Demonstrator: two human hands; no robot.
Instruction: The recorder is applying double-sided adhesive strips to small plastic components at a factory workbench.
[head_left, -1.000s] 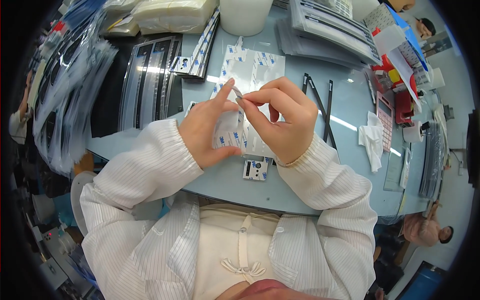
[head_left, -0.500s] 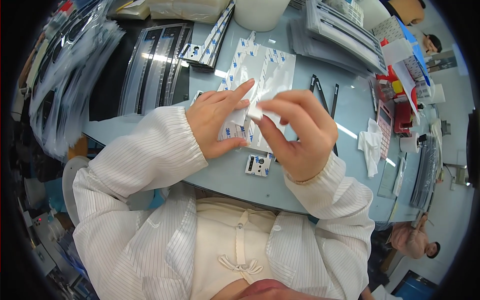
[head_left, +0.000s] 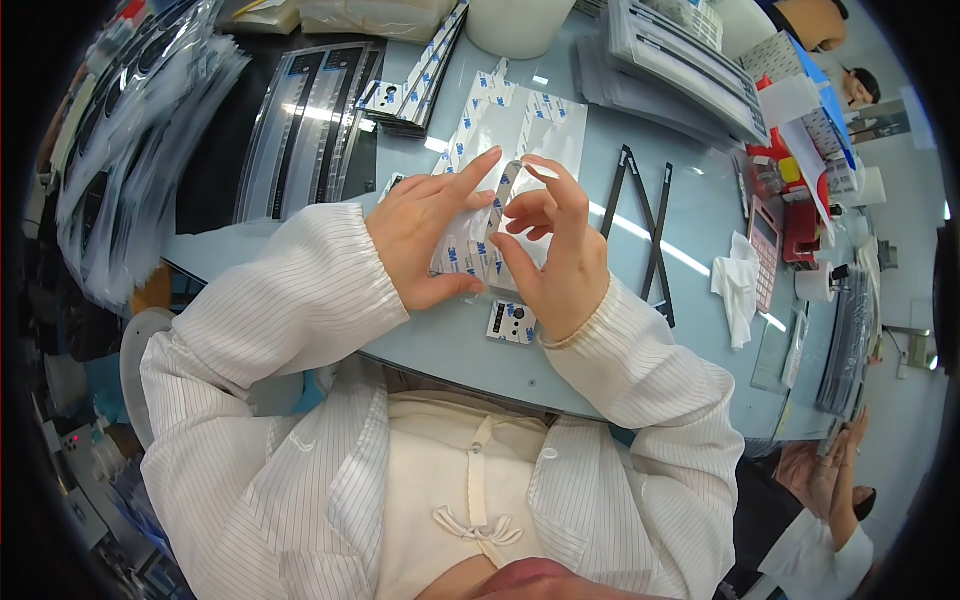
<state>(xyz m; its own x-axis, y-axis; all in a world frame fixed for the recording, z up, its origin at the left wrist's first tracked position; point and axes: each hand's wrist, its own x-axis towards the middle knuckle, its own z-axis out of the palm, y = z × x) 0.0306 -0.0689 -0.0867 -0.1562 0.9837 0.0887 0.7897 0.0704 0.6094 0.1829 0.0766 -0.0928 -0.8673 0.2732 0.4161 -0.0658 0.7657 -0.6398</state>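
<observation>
My left hand (head_left: 415, 235) lies with thumb and index finger spread along the left side of a sheet with white, blue-printed adhesive backing (head_left: 556, 120). Over the right part of this sheet my right hand (head_left: 562, 250) is curved, thumb and index fingertip well apart. Its fingertips are at a narrow shiny strip (head_left: 508, 185) running down the sheet's middle. I see nothing plainly held between those fingers, though the curled ones are partly hidden. Just below the sheet lies a small white printed plate (head_left: 512, 322) with black markings.
Narrow backed strips (head_left: 425, 85) are stacked beyond my left hand. Clear panels (head_left: 310, 130) lie left, near hanging plastic sheets (head_left: 150, 170). To the right are black strips (head_left: 660, 230), a crumpled tissue (head_left: 735, 290), a pink calculator (head_left: 765, 245) and stacked panels (head_left: 680, 70).
My right hand has moved left and down onto the sheet, its thumb and index finger parting from a pinch on a small white piece. My left hand stays nearly in place.
</observation>
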